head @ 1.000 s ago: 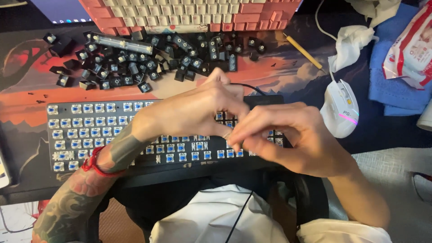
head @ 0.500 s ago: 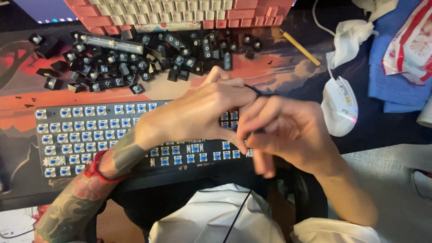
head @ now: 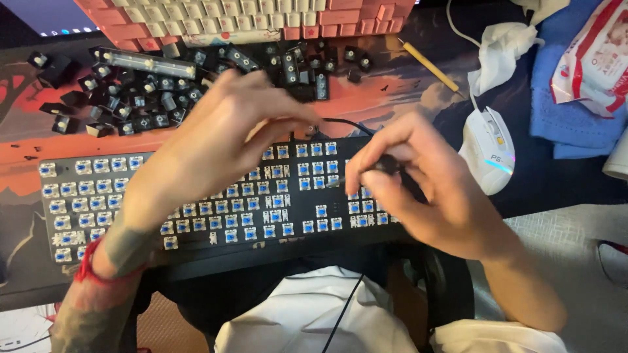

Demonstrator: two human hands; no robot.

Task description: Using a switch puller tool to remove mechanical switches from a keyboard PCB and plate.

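Keyboard [head: 85,196], black and stripped of its caps so that rows of blue switches show, lies across the near edge of the table [head: 562,176], directly under both hands. The left hand [head: 216,147] hovers over the board's middle, its fingers [head: 288,111] loosely curled and spread, gripping nothing that can be seen; the fingertips reach past the board's far edge. The right hand [head: 425,189] sits over the board's right end with its fingers [head: 373,173] pinched together around a small dark object [head: 387,163], probably a keycap or a puller tool; motion blur prevents a firm identification. That object lies between thumb and forefinger, just above the switches. A thin black cable [head: 343,123] runs from between the two hands towards the object.

Beyond the stripped board, a heap of loose black keycaps [head: 131,98] is scattered on the orange desk mat [head: 366,91], well apart from either hand. A second keyboard with pink and white caps [head: 261,16] stands further back. To the right, near the right hand but not touching it, rests a white mouse [head: 487,150]. A yellow pencil [head: 428,64], a crumpled white tissue [head: 504,46], a blue cloth [head: 575,124] and a red-and-white packet [head: 595,55] occupy the far right corner. A red band [head: 91,268] circles the left wrist.
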